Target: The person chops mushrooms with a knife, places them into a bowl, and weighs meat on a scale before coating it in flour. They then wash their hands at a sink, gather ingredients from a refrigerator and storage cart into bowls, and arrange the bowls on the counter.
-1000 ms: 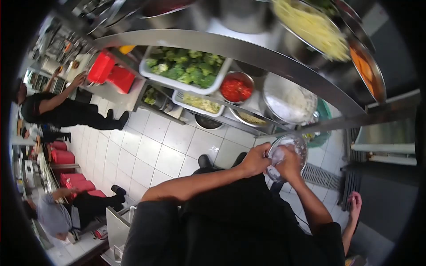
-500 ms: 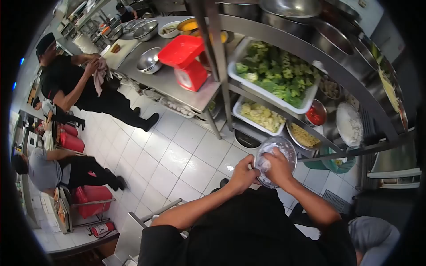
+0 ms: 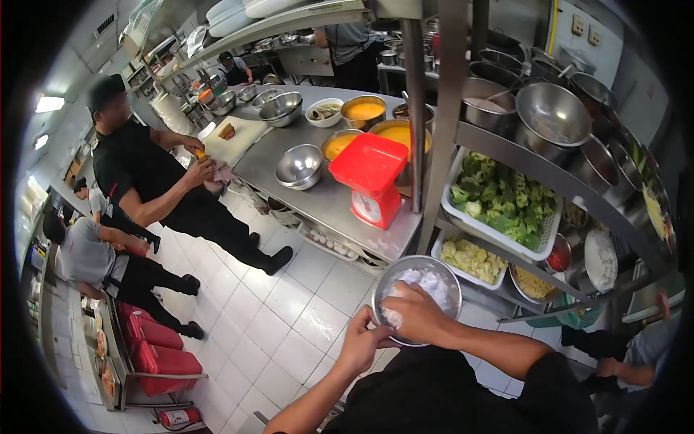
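The person's left grip (image 3: 361, 344) is clasped on the near-left rim of a metal bowl (image 3: 454, 302), thumb at the edge. The bowl lies just right of that grip and a little beyond it, in front of the person's body. The right grip (image 3: 417, 311) reaches down inside, fingers bent into white powder (image 3: 428, 281); a pale lump (image 3: 392, 318) shows beside them, but whether they clasp or merely press it cannot be told.

The likeliest trouble would be the bowl tipping: the left grip has it at one side only, so a hard push from the right grip at the far side could roll it and spill powder on the floor (image 3: 293, 311) below. Whether anything supports the bowl from beneath is hidden. Beyond the grips, the tabletop (image 3: 329, 195) with a red scale (image 3: 370, 166) and, to their right, the shelf rack with its broccoli tray (image 3: 506, 242) appear near; a careless turn might knock the rim on them, though the true gap is hard to judge.

The bowl's mouth faces upward, toward the head camera, its base downward. Being round, it has no evident long axis; any slight tilt is hard to tell.
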### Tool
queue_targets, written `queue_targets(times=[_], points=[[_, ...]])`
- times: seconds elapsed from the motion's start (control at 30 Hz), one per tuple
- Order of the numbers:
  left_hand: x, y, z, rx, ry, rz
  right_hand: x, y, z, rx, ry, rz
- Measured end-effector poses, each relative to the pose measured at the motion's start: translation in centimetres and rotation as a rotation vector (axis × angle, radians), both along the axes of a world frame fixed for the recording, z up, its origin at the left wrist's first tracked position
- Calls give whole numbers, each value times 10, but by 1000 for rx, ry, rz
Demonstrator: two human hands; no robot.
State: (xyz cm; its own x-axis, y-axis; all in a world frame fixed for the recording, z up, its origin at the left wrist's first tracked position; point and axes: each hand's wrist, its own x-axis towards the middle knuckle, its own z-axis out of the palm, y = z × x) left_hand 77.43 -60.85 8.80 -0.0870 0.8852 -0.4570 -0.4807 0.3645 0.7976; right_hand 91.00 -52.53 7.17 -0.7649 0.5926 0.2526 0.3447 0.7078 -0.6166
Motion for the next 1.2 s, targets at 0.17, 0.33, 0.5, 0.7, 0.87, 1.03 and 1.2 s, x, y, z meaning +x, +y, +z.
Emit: queue_targets(times=[0.17, 0.33, 0.5, 0.7, 0.87, 1.03, 1.2], points=[[-58, 31, 21, 54, 41, 103, -45, 43, 63, -93, -156, -15], [-98, 41, 35, 30, 77, 115, -104, 75, 37, -142, -115, 133], [-163, 55, 36, -38, 84, 183, -172, 85, 36, -131, -95, 171], [-278, 92, 38, -24, 84, 115, -222, 120, 73, -242, 457, -102], [-352, 170, 56, 151, 120, 3, -197, 100, 83, -396, 684, -565], [-371, 277, 83, 340, 30, 92, -178, 56, 48, -548, 722, -968], [-388, 392, 88, 409, -15, 297, -201, 64, 19, -737, 716, -983]])
